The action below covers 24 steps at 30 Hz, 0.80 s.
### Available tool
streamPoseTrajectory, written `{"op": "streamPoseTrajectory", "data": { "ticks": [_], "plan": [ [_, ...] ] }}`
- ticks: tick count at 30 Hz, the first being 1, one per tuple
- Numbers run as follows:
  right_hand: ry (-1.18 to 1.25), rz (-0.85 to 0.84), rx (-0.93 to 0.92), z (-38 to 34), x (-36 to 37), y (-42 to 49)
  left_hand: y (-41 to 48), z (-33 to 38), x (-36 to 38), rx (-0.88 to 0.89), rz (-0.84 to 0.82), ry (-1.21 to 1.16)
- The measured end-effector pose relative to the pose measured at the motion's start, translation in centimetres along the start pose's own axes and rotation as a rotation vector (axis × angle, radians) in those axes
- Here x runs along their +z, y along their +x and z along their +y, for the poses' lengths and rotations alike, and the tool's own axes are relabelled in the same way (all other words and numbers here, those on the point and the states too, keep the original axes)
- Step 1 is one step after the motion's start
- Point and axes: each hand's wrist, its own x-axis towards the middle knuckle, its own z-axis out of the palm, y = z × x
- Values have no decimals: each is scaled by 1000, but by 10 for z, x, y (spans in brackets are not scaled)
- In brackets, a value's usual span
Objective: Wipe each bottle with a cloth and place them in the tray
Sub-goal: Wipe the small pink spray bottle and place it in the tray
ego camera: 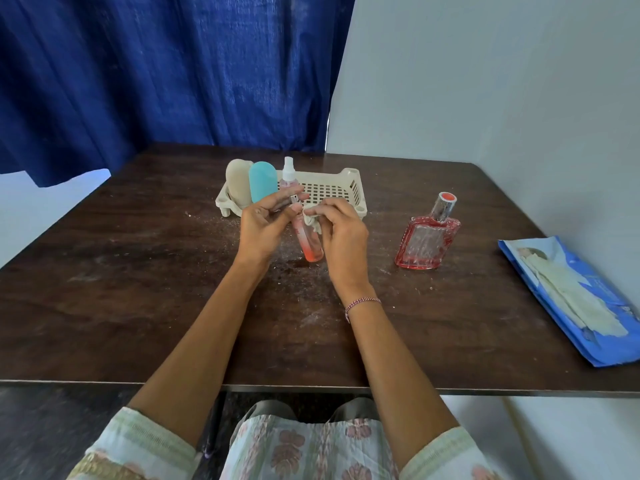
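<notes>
My left hand point(265, 223) grips the top of a slim clear bottle with orange liquid point(310, 244), its base low over the table. A small white cloth point(312, 221) is pinched in my right hand point(341, 233) and pressed against the bottle's upper side. Behind my hands stands the beige slotted tray point(332, 192). At its left end stand a beige bottle point(238, 181), a turquoise bottle point(262, 181) and a clear pink spray bottle point(289, 176). A flat red-tinted glass bottle with a silver cap point(428, 239) stands on the table to the right.
A blue wipes packet point(568, 299) with pale wipes hanging out lies at the table's right edge. The dark wooden table point(138, 289) shows white dust specks. A blue curtain hangs behind, and a pale wall rises on the right.
</notes>
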Motion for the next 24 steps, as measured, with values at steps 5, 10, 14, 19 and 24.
{"op": "streamPoseTrajectory", "data": {
  "ticks": [5, 10, 14, 19, 24],
  "plan": [
    [59, 39, 27, 1, 0, 2, -1, 0, 0, 12, -62, 25],
    [54, -37, -107, 5, -8, 0, -1, -2, -2, 25, -95, 28],
    [37, -58, -10, 14, -7, 7, -3, 2, 2, 40, -124, 49],
    [43, -44, -86, 9, -9, 2, 0, -1, -1, 50, -120, 50],
    [77, -50, -89, 3, -10, -1, 0, -1, -2, 34, -76, 32]
  ]
}}
